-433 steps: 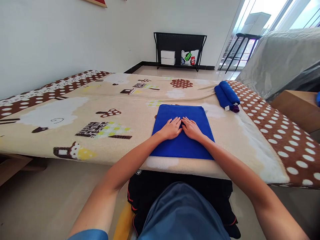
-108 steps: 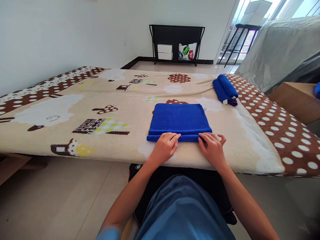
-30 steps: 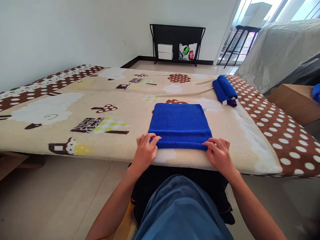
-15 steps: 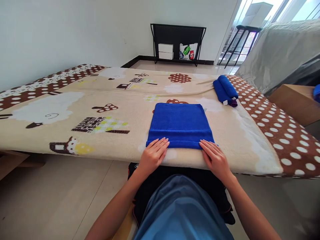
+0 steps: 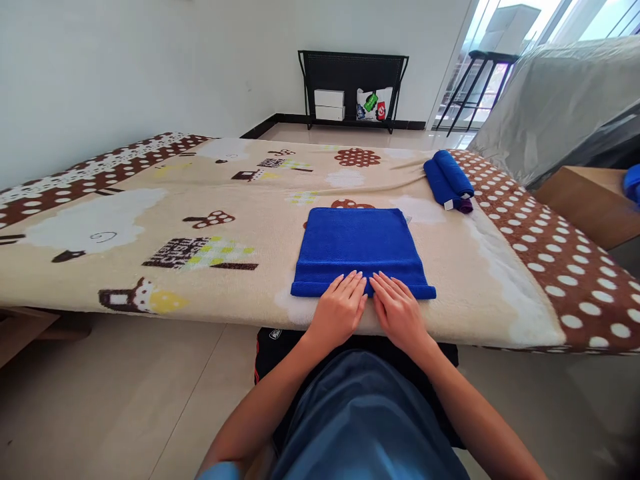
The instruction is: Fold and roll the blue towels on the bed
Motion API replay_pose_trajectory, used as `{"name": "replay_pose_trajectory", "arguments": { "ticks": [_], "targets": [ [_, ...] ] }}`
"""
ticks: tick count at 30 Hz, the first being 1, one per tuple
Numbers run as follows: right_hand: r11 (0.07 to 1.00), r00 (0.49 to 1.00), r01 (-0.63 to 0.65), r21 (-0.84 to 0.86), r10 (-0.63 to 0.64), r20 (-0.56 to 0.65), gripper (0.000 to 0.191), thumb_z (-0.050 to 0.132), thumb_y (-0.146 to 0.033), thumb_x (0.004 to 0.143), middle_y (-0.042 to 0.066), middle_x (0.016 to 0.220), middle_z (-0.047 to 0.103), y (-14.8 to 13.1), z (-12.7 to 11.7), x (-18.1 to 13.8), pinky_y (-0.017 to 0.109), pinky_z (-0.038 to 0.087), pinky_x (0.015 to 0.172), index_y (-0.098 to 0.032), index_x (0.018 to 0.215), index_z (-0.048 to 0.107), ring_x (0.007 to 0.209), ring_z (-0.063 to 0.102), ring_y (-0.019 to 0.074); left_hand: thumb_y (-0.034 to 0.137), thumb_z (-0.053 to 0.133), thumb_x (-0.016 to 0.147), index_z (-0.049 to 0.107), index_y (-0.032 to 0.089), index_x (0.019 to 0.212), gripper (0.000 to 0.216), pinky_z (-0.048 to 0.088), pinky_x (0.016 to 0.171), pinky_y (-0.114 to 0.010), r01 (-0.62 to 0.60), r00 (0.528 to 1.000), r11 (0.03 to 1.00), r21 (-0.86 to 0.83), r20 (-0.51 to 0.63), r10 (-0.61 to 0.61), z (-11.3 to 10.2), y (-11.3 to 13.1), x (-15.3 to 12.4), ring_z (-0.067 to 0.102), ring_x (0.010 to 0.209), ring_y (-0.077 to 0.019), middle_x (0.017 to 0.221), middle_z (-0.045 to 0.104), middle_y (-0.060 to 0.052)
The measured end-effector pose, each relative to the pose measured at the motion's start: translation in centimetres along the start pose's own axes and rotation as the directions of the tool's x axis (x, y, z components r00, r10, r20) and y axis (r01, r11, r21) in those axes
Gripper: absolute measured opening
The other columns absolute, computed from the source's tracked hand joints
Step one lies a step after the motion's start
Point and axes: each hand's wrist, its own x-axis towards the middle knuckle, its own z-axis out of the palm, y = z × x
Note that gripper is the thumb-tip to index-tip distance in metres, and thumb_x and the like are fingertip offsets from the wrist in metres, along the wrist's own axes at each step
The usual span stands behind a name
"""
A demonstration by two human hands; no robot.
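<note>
A blue towel [image 5: 357, 237] lies spread near the front edge of the bed, its near edge turned into a narrow roll. My left hand [image 5: 343, 303] rests on the middle of that roll, fingers stretched out flat. Close beside it, my right hand [image 5: 397, 307] lies on the same roll with its fingers extended too. The two hands are nearly touching, and the roll's ends show on either side of them. Farther back to the right sit rolled blue towels [image 5: 449, 179] with white tags and a purple bit at one end.
A cream patterned blanket [image 5: 270, 247] with a brown polka-dot border covers the bed. At right stand a cardboard box [image 5: 585, 200] with something blue on it and a plastic-covered bulk [image 5: 565, 100]. A black rack [image 5: 355, 73] is by the far wall, a black stool [image 5: 480, 80] near the glass door.
Both hands have slid inward along the rolled edge, from the towel's two corners to its middle. The towel itself looks unmoved.
</note>
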Motion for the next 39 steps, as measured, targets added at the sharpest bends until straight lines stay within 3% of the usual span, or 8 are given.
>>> {"name": "replay_pose_trajectory", "arguments": {
  "ticks": [4,10,13,15,18,23,30,39],
  "targets": [
    [0.994,0.996,-0.088,-0.059,0.089,0.008,0.041,0.037,-0.027,0.104,0.008,0.142,0.058,0.5,0.1,0.9,0.044,0.039,0.115,-0.018,0.137,0.061,0.137,0.053,0.0222,0.029,0.037,0.105,0.060,0.015,0.137,0.042,0.043,0.113,-0.047,0.118,0.993,0.993,0.016,0.017,-0.118,0.2,-1.1,0.5,0.053,0.138,-0.0244,0.144,0.059,-0.010],
    [0.950,0.971,-0.239,-0.200,0.232,-0.059,0.042,0.036,-0.031,0.105,0.012,0.140,0.060,5.1,-1.5,-1.1,0.048,0.037,0.113,-0.016,0.136,0.060,0.135,0.054,0.0258,0.031,0.038,0.105,0.059,0.018,0.138,0.042,0.037,0.113,-0.054,0.334,0.941,0.935,0.116,-0.095,-0.324,-1.6,-6.2,-3.0,0.053,0.137,-0.0291,0.144,0.059,-0.012],
    [0.938,0.968,-0.249,-0.242,0.231,-0.101,0.039,0.038,-0.028,0.104,0.014,0.138,0.061,5.4,-1.6,-1.4,0.055,0.029,0.117,-0.015,0.132,0.062,0.134,0.055,0.0285,0.028,0.040,0.104,0.062,0.019,0.133,0.038,0.026,0.116,-0.063,0.369,0.925,0.916,0.159,-0.162,-0.344,-2.0,-6.8,-3.8,0.053,0.137,-0.0328,0.142,0.061,-0.014],
    [0.946,0.970,-0.225,-0.235,0.193,-0.150,0.035,0.041,-0.022,0.102,0.014,0.140,0.060,4.6,-1.6,-1.1,0.056,0.025,0.117,-0.016,0.129,0.064,0.135,0.053,0.0287,0.024,0.043,0.102,0.062,0.020,0.131,0.035,0.023,0.116,-0.065,0.353,0.925,0.920,0.171,-0.210,-0.316,-2.1,-6.1,-3.6,0.050,0.139,-0.0337,0.143,0.060,-0.014],
    [0.983,0.977,-0.104,-0.153,0.073,-0.199,0.033,0.047,-0.016,0.099,0.008,0.139,0.062,2.8,-2.0,-0.8,0.049,0.030,0.113,-0.023,0.124,0.066,0.130,0.057,0.0243,0.017,0.047,0.099,0.061,0.021,0.133,0.037,0.035,0.113,-0.054,0.219,0.953,0.969,0.117,-0.237,-0.186,-2.7,-4.7,-3.1,0.052,0.137,-0.0294,0.142,0.061,-0.013],
    [0.999,0.992,0.014,-0.046,-0.020,-0.125,0.030,0.054,-0.017,0.095,0.006,0.121,0.070,2.7,-3.1,-2.0,0.039,0.042,0.099,-0.024,0.121,0.068,0.110,0.062,0.0207,0.015,0.051,0.097,0.065,0.020,0.125,0.032,0.047,0.103,-0.041,0.040,0.993,0.997,0.061,-0.118,-0.032,-3.9,-4.5,-4.1,0.064,0.114,-0.0244,0.121,0.071,-0.010],
    [1.000,0.997,-0.010,-0.021,0.008,-0.074,0.034,0.052,-0.017,0.095,0.005,0.121,0.069,6.3,-3.5,-4.1,0.040,0.046,0.097,-0.024,0.126,0.065,0.110,0.062,0.0214,0.010,0.050,0.092,0.062,0.022,0.130,0.043,0.049,0.102,-0.043,0.110,0.991,0.993,0.043,-0.077,-0.107,-4.2,-6.8,-6.1,0.063,0.114,-0.0256,0.122,0.069,-0.009],
    [0.996,0.995,-0.050,-0.078,0.043,-0.089,0.024,0.051,-0.016,0.094,0.003,0.105,0.072,6.6,-3.1,-2.3,0.039,0.041,0.096,-0.022,0.111,0.068,0.097,0.063,0.0191,0.005,0.048,0.087,0.064,0.020,0.111,0.032,0.046,0.093,-0.041,0.132,0.989,0.980,0.146,-0.083,-0.121,-3.5,-7.1,-4.2,0.062,0.100,-0.0254,0.105,0.070,-0.008]
  ]
}}
